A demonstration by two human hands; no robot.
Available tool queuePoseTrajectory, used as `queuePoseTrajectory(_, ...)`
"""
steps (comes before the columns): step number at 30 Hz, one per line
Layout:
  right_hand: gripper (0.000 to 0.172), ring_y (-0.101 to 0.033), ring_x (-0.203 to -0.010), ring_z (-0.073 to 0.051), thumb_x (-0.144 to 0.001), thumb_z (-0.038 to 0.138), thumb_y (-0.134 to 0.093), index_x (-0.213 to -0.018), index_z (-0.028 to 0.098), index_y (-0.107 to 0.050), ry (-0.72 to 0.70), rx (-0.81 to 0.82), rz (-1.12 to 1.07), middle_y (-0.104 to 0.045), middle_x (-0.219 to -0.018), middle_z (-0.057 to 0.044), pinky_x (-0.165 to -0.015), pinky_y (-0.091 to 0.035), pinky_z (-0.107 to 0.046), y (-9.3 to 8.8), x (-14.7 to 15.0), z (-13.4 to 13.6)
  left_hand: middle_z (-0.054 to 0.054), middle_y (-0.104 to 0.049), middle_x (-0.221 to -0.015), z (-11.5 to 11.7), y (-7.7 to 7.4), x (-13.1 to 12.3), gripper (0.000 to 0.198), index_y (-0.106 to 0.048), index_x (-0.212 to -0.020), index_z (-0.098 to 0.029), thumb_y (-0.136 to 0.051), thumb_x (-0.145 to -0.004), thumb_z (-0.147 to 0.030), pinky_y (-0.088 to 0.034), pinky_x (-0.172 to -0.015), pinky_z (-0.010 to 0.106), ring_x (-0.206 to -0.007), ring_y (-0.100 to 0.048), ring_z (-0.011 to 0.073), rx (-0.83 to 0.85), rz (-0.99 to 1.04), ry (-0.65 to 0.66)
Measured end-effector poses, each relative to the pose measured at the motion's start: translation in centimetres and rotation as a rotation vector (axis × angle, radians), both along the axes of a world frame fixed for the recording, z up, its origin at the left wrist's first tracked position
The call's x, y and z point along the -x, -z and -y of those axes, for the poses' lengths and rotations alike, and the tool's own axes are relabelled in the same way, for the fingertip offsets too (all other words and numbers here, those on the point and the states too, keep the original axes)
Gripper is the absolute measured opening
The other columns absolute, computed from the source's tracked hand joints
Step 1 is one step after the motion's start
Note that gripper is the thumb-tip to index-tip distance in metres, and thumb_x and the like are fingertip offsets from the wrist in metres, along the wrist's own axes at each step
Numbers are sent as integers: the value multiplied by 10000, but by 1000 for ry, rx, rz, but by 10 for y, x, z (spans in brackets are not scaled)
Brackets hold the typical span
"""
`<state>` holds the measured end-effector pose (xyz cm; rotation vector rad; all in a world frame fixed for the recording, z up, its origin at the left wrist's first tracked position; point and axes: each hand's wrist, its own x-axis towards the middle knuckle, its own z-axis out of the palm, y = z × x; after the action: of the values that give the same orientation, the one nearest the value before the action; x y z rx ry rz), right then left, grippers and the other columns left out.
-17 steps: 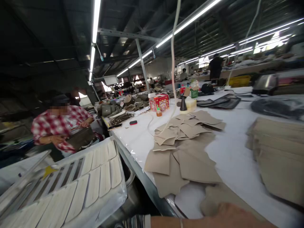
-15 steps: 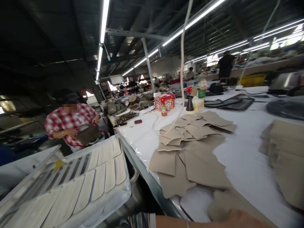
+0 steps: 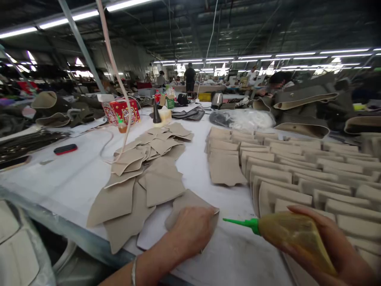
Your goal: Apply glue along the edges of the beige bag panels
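Note:
My left hand lies palm down on a tan cut piece near the table's front edge, fingers curled over its edge. My right hand is wrapped round a yellowish squeeze bottle whose green nozzle points left toward the left hand. A loose spread of tan cut pieces lies just beyond the left hand. Rows of overlapping tan pieces cover the table on the right.
The white table carries a red printed box, a black cone, a small red-and-black object and a hanging white hose. Folded bag parts are stacked at back right. People work at far tables.
The view has swung right, off the worker in the checked shirt and the rack. My left hand now rests fully in view on a tan piece. My right hand with the bottle has come into view.

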<state>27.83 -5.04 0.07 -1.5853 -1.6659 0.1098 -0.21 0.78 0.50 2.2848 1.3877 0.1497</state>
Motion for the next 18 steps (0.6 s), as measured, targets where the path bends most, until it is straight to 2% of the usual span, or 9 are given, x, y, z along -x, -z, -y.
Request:
queuePoseTrajectory(4,468,-716,-782,-284,-863,607,-647,-1226,326,-558,-153,-91,48,-692,-1037,-41,-610,-635,-331,-7,22,-13,66,-746,-1071,1,0,-2,449,-644,-1270,-286,-381,-920,-185,-523,-849,369,-961,-706,271,-19,-16,-13)
queuePoseTrajectory(8,450,-708,-711,-236,-858,626,-654,-1156,295,-596,-169,-130,-3,-704,-957,-19,-562,-614,-265,-14,37,-17,66,-753,-1036,-1,2,0,469,-642,-1272,-288,-391,-894,-170,-534,-830,387,-936,-712,283,-37,3,-14)
queuePoseTrajectory(12,421,-703,-763,-222,-873,534,-681,-1195,286,-573,-189,-70,8,-689,-1007,-29,-604,-602,-245,-11,42,-19,66,-755,-1026,-1,3,1,455,-652,-1249,-287,-391,-893,-176,-535,-826,391,-942,-712,290,-35,12,-19)
queuePoseTrajectory(18,376,-702,-733,-225,-861,530,-683,-1148,308,-588,-199,-111,9,-693,-973,-18,-595,-594,-259,-9,47,-17,46,-755,-1011,-1,2,1,429,-664,-1215,-305,-398,-898,-194,-515,-807,348,-933,-709,268,-25,-5,-23)
